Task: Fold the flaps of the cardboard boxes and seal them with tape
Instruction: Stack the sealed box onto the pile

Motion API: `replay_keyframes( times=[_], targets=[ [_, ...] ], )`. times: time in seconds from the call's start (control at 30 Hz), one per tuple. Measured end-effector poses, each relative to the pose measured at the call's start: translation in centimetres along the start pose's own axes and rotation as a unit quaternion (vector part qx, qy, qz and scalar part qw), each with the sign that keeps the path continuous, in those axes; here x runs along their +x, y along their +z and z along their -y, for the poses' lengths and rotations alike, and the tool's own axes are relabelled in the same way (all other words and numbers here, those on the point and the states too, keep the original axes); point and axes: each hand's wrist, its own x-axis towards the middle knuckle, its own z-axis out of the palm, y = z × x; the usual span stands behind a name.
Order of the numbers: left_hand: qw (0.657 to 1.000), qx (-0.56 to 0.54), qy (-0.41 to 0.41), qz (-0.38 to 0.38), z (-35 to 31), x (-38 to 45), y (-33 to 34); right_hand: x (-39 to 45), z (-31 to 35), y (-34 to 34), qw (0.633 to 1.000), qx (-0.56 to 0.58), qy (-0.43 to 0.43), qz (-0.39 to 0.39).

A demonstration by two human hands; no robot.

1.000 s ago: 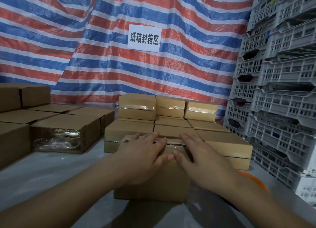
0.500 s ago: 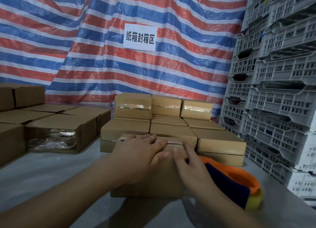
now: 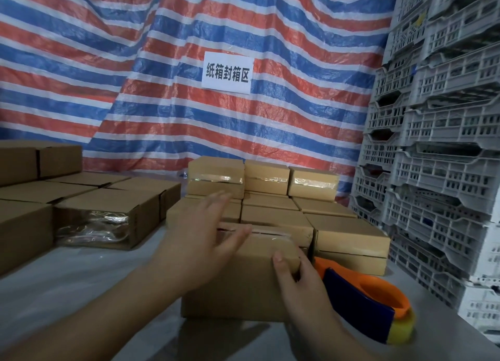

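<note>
A closed cardboard box (image 3: 243, 287) sits on the grey table in front of me, with clear tape along its top seam. My left hand (image 3: 200, 241) hovers over the box's left top with fingers spread and straight, blurred by motion. My right hand (image 3: 300, 282) holds the box's near right corner, thumb on the front face and fingers wrapped round the right side. An orange and blue tape dispenser (image 3: 370, 301) with a yellow roll lies just right of the box.
Sealed boxes (image 3: 349, 241) are stacked in rows behind the one I hold. More boxes (image 3: 108, 217) stand at the left. White plastic crates (image 3: 438, 171) tower along the right. A striped tarp (image 3: 189, 103) with a paper sign hangs behind.
My left hand has lifted off the box top and swung left and up. My right hand slid from the top seam down to the box's right corner.
</note>
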Motion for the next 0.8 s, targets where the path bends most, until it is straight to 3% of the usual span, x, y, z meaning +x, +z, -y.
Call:
replay_keyframes(
  times=[0.07, 0.13, 0.33, 0.43, 0.57, 0.7, 0.8],
  targets=[
    [0.987, -0.139, -0.081, -0.026, 1.2, -1.4, -0.4, -0.1, 0.0, 0.1, 1.000, -0.006, -0.008, -0.005],
    [0.956, -0.256, -0.144, 0.005, 1.6, -2.6, 0.1, 0.0, -0.5, 0.2, 1.000, -0.007, -0.018, -0.013],
    [0.852, -0.463, -0.245, 0.015, 3.0, -5.0, 2.9, 0.3, -1.4, -0.4, 0.999, -0.020, -0.016, 0.037],
    [0.860, -0.443, -0.254, 0.015, 3.3, -5.1, 3.3, 0.4, -1.7, -0.4, 0.999, -0.024, -0.012, 0.039],
    [0.873, -0.403, -0.274, -0.030, 1.3, -3.0, 2.4, 1.0, 0.4, -0.3, 0.998, -0.039, -0.036, -0.046],
    [0.899, -0.359, -0.235, -0.088, -1.5, 3.4, -0.5, 4.5, 5.2, -3.0, 0.989, -0.050, -0.111, -0.088],
    [0.890, -0.379, -0.238, -0.087, -3.0, 10.5, -1.3, 10.2, 8.0, -6.0, 0.991, -0.030, -0.099, -0.080]
  ],
)
